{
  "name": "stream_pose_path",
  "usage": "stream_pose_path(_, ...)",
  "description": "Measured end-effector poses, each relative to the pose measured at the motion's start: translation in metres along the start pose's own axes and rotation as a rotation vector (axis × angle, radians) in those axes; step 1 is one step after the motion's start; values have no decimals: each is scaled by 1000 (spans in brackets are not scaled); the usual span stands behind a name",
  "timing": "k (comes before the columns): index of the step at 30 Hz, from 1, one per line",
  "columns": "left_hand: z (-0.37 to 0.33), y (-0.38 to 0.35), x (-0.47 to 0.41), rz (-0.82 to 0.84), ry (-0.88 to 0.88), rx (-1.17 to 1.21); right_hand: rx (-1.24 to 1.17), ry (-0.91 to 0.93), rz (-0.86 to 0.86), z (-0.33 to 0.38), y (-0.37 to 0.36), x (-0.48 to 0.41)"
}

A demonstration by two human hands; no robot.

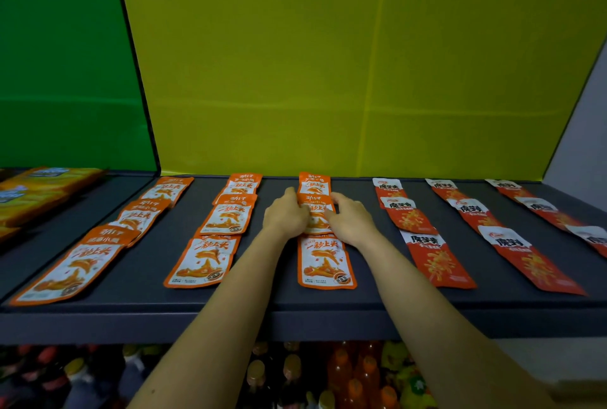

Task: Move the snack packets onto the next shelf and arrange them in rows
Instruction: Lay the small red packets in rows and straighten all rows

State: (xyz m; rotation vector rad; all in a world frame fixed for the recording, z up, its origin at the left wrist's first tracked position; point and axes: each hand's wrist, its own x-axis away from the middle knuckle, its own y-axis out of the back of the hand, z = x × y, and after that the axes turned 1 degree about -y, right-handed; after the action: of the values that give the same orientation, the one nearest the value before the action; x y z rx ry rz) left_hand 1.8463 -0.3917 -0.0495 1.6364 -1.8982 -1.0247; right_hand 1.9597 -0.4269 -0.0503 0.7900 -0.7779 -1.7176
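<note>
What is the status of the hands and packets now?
Left grip and right grip hold middle packet by its sides, third orange row. Six rows lie on shelf. Nothing in the way.

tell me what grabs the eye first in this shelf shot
Both hands meet mid-shelf: the left hand and right hand hold the middle orange packet of the third row from the left by its sides. Orange packet rows cover the left of the dark shelf, red packet rows the right, under a bright yellow back panel.
</note>
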Motion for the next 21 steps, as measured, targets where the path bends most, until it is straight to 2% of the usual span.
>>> stream_pose_path(5, -7, 5, 11, -2, -13, 53, -41, 26, -27, -1, 0, 1)
stream_pose_path(10, -1, 39, 34, -83, -110, 81, -117, 111, -192, 14, 12, 10)
stream_pose_path(15, 52, 96, 41, -192, -32, 122, -133, 196, -43, 65, 12, 28)
stream_pose_path(21, 100, 116, 47, -111, 92, 40, -65, 126, 49, 117, -29, 38)
